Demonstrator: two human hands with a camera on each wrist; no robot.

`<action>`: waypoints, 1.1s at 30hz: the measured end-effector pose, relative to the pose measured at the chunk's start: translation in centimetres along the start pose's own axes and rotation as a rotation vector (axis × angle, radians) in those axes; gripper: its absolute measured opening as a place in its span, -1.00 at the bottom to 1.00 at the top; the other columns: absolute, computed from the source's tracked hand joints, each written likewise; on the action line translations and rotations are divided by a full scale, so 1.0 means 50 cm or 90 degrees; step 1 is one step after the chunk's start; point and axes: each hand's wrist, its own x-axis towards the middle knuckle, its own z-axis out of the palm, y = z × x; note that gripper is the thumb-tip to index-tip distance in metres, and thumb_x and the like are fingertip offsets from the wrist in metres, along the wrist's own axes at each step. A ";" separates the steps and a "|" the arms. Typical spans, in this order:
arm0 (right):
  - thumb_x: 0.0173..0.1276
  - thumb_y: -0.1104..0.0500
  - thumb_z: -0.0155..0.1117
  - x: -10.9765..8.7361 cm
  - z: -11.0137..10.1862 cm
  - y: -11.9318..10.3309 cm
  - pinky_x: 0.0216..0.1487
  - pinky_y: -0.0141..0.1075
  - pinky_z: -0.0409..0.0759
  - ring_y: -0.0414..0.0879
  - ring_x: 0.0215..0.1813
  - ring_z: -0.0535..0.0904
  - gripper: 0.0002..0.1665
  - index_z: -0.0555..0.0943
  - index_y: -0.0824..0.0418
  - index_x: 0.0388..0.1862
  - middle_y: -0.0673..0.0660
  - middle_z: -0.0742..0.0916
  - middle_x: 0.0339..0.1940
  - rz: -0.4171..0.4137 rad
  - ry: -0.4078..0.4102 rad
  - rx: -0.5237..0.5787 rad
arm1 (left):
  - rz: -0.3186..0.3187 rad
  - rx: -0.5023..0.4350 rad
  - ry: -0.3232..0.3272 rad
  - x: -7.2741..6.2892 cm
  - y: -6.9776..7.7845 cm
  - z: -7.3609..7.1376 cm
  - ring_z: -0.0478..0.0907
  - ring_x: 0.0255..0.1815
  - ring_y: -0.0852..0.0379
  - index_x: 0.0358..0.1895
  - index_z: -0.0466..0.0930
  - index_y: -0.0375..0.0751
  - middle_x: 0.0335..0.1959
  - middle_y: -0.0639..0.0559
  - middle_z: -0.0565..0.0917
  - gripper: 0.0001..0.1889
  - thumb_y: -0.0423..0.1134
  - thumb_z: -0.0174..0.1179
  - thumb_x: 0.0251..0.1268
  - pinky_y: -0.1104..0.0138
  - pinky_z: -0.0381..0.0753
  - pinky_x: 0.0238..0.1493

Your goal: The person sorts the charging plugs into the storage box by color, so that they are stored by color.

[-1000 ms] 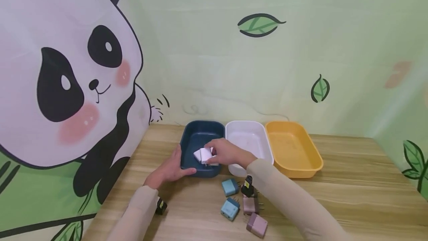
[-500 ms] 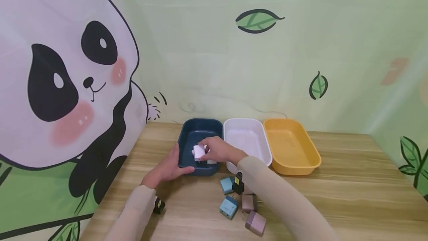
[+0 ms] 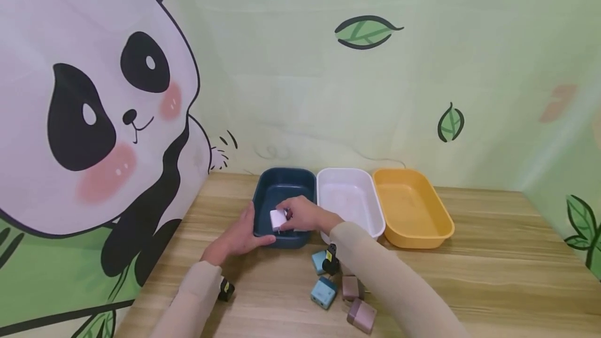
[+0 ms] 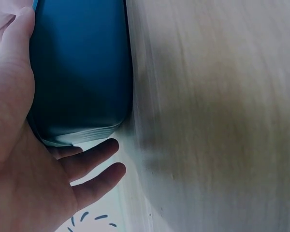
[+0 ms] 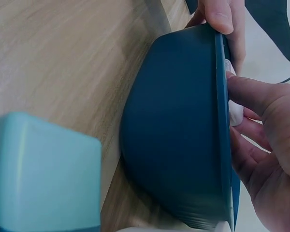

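The right hand (image 3: 305,214) reaches into the dark blue tray (image 3: 284,175) and pinches a white charger plug (image 3: 278,219) between thumb and fingers. In the right wrist view the tray wall (image 5: 179,125) hides much of that plug (image 5: 236,112). Part of another white plug (image 3: 301,230) shows beneath the right hand. The left hand (image 3: 239,233) rests against the tray's near left corner. Its thumb lies along the near rim, and its fingers extend along the left side, as the left hand (image 4: 34,169) shows in the left wrist view.
A white tray (image 3: 349,173) and a yellow tray (image 3: 446,223) stand in a row right of the blue one. Two light blue plugs (image 3: 324,292) and two pinkish plugs (image 3: 362,315) lie on the wooden table (image 3: 507,275) in front, partly beneath the right forearm.
The right hand has moved slightly left and lower inside the blue tray with the white charger plug. The left hand has stayed at the tray corner.
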 end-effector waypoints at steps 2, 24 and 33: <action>0.18 0.08 0.42 -0.001 -0.001 -0.001 -0.23 -0.52 0.54 -0.23 -0.22 0.57 -0.39 0.53 0.23 0.20 0.10 0.68 -0.05 -0.001 -0.002 0.013 | 0.001 -0.001 -0.001 0.002 0.002 0.002 0.04 0.42 -0.23 0.45 -0.39 -0.45 0.47 -0.37 -0.15 0.31 0.39 0.21 -0.02 -0.03 0.15 0.33; 0.22 0.15 0.38 -0.083 -0.075 0.018 -0.10 -0.37 0.58 -0.05 -0.08 0.63 -0.52 0.58 0.28 0.10 0.20 0.67 -0.01 -0.049 0.043 0.008 | 0.013 -0.022 0.009 -0.002 0.002 0.005 0.02 0.42 -0.25 0.45 -0.42 -0.43 0.48 -0.36 -0.17 0.33 0.36 0.27 -0.05 -0.04 0.09 0.35; 0.24 0.15 0.36 -0.137 -0.106 0.053 -0.08 -0.34 0.58 -0.07 -0.05 0.60 -0.52 0.56 0.29 0.12 0.17 0.65 0.05 -0.010 0.046 0.019 | 0.034 -0.026 0.013 -0.002 -0.002 0.006 -0.02 0.43 -0.27 0.44 -0.42 -0.47 0.47 -0.40 -0.18 0.28 0.29 0.26 0.03 -0.05 0.07 0.35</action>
